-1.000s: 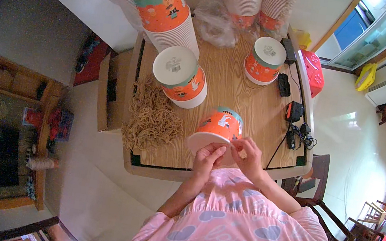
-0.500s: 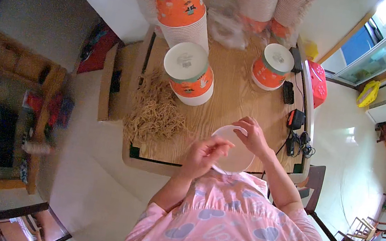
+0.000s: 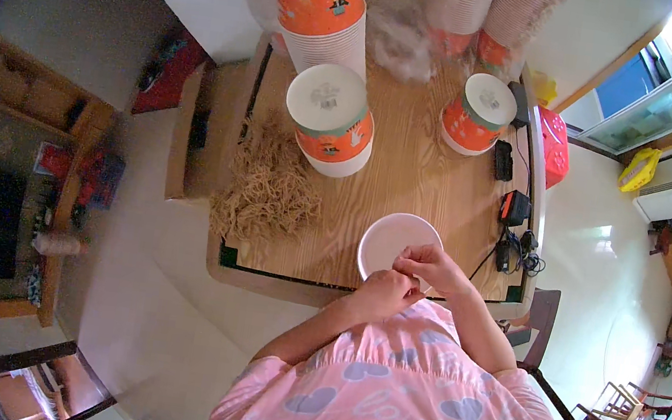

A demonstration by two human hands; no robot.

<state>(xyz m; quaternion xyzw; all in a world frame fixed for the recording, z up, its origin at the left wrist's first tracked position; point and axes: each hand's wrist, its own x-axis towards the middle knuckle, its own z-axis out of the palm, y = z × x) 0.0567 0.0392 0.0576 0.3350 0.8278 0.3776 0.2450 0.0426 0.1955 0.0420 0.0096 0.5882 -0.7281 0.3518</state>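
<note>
A white paper tub [image 3: 388, 233] stands at the table's near edge with its mouth facing up. At its near right rim my two hands meet, fingers pinched together. My left hand [image 3: 386, 293] is closed just outside the rim, its fingertips touching those of my right hand [image 3: 433, 269], which reaches over the tub's mouth. Both are closed; whatever lies between the fingers is too small to make out. To the left, a tangled heap of tan cords [image 3: 270, 188] lies near the table's corner. Beyond it stands an upside-down orange-and-green paper tub [image 3: 332, 145].
A tall stack of paper tubs [image 3: 321, 10] rises at the back left, and more white stacks [image 3: 459, 4] stand behind. One orange tub [image 3: 477, 122] sits upside down at the right. Black adapters and cables [image 3: 512, 226] line the right edge. A cardboard box [image 3: 209, 132] adjoins the left side.
My right hand has moved from the tub's far rim to its near side. My left hand has come down and toward me, and both hands now meet. The tub sits slightly further left.
</note>
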